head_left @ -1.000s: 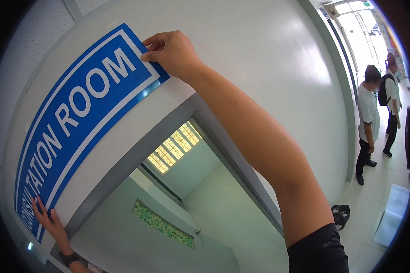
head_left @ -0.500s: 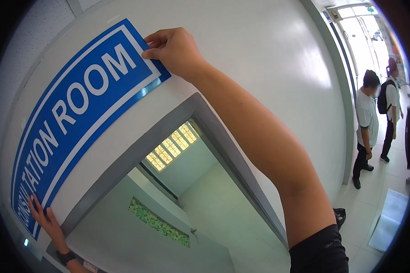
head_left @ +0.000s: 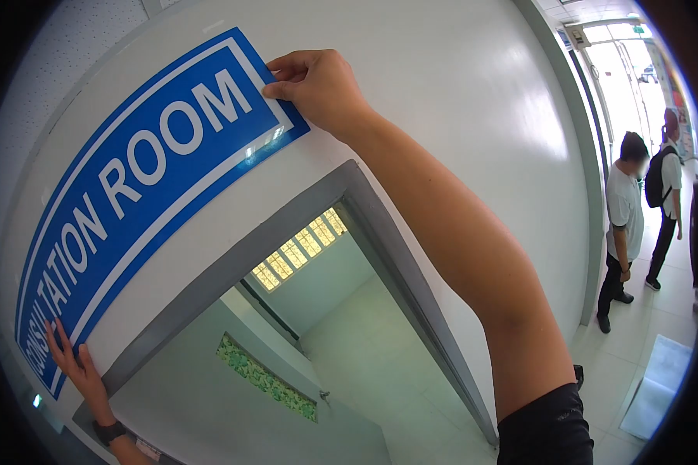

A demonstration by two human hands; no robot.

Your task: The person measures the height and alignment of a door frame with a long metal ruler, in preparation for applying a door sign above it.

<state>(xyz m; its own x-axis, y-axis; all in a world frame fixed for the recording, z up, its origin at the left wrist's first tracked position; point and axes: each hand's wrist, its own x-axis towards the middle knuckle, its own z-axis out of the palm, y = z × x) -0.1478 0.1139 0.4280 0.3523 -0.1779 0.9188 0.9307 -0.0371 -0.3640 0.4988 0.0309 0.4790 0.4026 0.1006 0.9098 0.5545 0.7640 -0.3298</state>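
Note:
A long blue sign [head_left: 143,213] with white letters reading "CONSULTATION ROOM" lies against the white wall above a doorway. My right hand [head_left: 318,87] pinches the sign's right edge near its upper corner, thumb and fingers together. At the sign's lower left end, my left hand [head_left: 74,364] rests with fingers spread over the sign's edge and letters. A dark band is on the left wrist. Light reflects off the sign's lower right border.
Below the sign is a grey door frame [head_left: 411,287] with a room behind it. Two people stand in the corridor at right, one in a white shirt [head_left: 624,205], one with a black backpack [head_left: 660,175]. A pale sheet [head_left: 658,387] lies on the floor.
The sign's right end and my right hand appear slightly further right in view. The sign's lower right border looks flatter and more fully visible. My left hand stays at the left end.

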